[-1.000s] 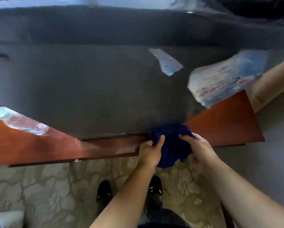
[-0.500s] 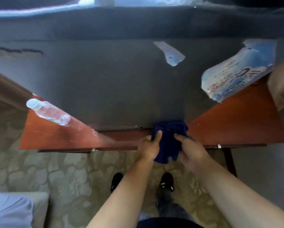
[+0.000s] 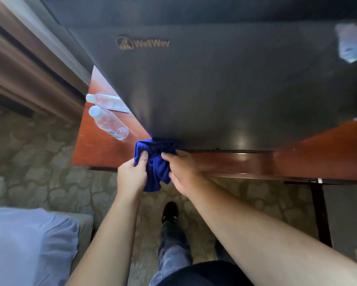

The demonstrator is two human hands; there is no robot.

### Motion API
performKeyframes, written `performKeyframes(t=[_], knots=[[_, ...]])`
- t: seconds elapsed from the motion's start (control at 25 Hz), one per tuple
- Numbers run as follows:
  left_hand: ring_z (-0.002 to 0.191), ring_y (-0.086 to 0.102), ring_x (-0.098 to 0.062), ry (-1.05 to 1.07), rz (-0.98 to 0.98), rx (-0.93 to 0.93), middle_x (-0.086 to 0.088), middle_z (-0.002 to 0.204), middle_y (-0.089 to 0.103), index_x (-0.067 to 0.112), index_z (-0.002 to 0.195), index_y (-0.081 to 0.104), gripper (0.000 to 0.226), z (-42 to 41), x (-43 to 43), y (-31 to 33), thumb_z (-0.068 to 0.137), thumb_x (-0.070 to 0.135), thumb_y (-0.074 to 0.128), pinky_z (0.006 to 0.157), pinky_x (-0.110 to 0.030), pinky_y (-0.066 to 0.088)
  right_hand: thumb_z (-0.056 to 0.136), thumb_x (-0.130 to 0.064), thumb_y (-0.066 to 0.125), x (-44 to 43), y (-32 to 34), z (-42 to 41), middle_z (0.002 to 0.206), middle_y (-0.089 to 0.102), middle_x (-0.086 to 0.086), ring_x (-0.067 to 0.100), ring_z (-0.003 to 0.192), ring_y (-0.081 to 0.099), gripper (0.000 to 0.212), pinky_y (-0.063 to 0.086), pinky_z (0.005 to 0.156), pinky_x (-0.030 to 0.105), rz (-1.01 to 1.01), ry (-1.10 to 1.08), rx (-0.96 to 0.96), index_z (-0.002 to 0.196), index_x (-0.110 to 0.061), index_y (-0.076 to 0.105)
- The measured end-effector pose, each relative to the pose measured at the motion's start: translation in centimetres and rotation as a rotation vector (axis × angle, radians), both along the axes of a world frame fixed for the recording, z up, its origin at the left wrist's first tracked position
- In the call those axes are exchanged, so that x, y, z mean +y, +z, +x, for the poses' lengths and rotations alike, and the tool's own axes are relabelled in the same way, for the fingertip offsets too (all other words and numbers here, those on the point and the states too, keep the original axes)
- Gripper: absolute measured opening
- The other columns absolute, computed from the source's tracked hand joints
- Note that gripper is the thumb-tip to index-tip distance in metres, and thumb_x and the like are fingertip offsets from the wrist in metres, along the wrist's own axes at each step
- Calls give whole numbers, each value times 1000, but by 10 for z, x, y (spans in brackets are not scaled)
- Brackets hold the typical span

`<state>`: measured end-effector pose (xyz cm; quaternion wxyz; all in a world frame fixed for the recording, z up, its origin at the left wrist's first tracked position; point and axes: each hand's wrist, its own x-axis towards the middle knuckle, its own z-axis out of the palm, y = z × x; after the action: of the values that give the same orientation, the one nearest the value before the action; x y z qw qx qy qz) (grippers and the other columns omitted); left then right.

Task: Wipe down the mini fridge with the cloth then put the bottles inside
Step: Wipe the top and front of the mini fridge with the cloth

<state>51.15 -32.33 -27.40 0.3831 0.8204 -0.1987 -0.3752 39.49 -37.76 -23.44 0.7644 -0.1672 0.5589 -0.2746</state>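
Seen from above, a person's left hand [image 3: 132, 174] and right hand [image 3: 183, 172] both gripped a bunched blue cloth [image 3: 156, 164], thumbs pinching its folds, at the wooden table's [image 3: 95, 153] front edge. The cloth's top touched the bottom corner of the dark mini fridge [image 3: 225, 89]. It looked soft, light and floppy, best gathered in a fist. Beyond, two clear bottles [image 3: 109, 122] lay on the table just beside the fridge, probably light, smooth, easiest gripped mid-body.

The mini fridge [image 3: 214, 89] is cut off by the top and right edges, and a pale item [image 3: 351, 44] at its upper right is too blurred to be identified. The base of the farther bottle [image 3: 103, 99] is hidden behind the fridge. The fingers of the left hand [image 3: 132, 176] and right hand [image 3: 183, 172] are mostly hidden by the cloth [image 3: 156, 162].
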Motion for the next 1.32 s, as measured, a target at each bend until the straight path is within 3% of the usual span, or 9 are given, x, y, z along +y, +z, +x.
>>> performKeyframes(t=[0.08, 0.2, 0.28, 0.36, 0.48, 0.6, 0.96, 1.16, 1.32], knots=[[67, 52, -17, -3, 2, 0, -3, 70, 61, -5, 79, 65, 62, 2, -4, -12, 91, 55, 60, 67, -35, 45, 99, 7, 54, -1, -10, 0, 121, 70, 30, 37, 98, 73, 28, 56, 100, 49, -1, -15, 16, 85, -12, 70], [66, 51, -20, -6, 54, 26, -8, 68, 61, -8, 75, 62, 66, -22, -11, -33, 92, 56, 56, 65, -36, 45, 101, 6, 51, -7, -22, -29, 99, 73, 14, 18, 78, 71, 29, 59, 68, 24, 5, -72, -13, 91, -13, 69], [64, 52, -20, -28, 73, 72, -9, 64, 60, -7, 68, 58, 68, -55, -17, -43, 88, 59, 56, 62, -39, 47, 103, 5, 49, -14, -26, -60, 88, 75, 7, 16, 71, 73, 27, 57, 58, 23, 42, -122, 15, 93, -12, 69], [62, 58, -24, -67, 68, 74, -11, 61, 63, 0, 60, 56, 61, -100, -26, -47, 93, 50, 63, 61, -39, 47, 104, 3, 50, -18, -28, -102, 81, 79, 6, 15, 67, 76, 26, 58, 61, 27, 76, -207, 66, 93, -10, 70], [63, 66, -31, -113, 53, 143, -14, 66, 70, 3, 64, 60, 55, -164, -38, -49, 95, 48, 64, 63, -41, 53, 105, 1, 48, -21, -26, -167, 104, 77, 14, 18, 80, 78, 22, 59, 69, 29, 87, -283, 102, 101, -6, 69], [52, 51, -22, -53, 89, 229, -4, 58, 56, 12, 61, 46, 54, -202, -46, -50, 95, 50, 64, 54, -34, 43, 106, -2, 47, -27, -18, -206, 112, 74, 14, 23, 100, 72, 21, 57, 82, 32, 48, -224, 117, 106, -3, 68], [46, 43, -15, -351, 84, 313, 2, 52, 46, 17, 53, 40, 58, -301, -75, -41, 95, 49, 65, 45, -28, 32, 108, -6, 44, -27, -12, -301, 112, 71, 12, 21, 102, 69, 28, 56, 82, 29, 11, -442, 315, 130, -6, 61], [53, 48, -19, -392, 119, 359, -1, 59, 51, 13, 60, 46, 56, -297, -77, -27, 93, 56, 64, 50, -28, 35, 106, -9, 49, -23, -3, -309, 141, 62, 21, 30, 122, 66, 37, 60, 95, 33, 56, -556, 283, 142, -5, 55], [62, 58, -17, -346, 40, 289, -9, 69, 68, 1, 73, 66, 56, -218, -55, -16, 95, 52, 63, 54, -27, 41, 104, -8, 52, -22, -4, -242, 137, 66, 13, 25, 116, 66, 29, 56, 91, 34, 100, -552, 183, 131, -14, 60]])
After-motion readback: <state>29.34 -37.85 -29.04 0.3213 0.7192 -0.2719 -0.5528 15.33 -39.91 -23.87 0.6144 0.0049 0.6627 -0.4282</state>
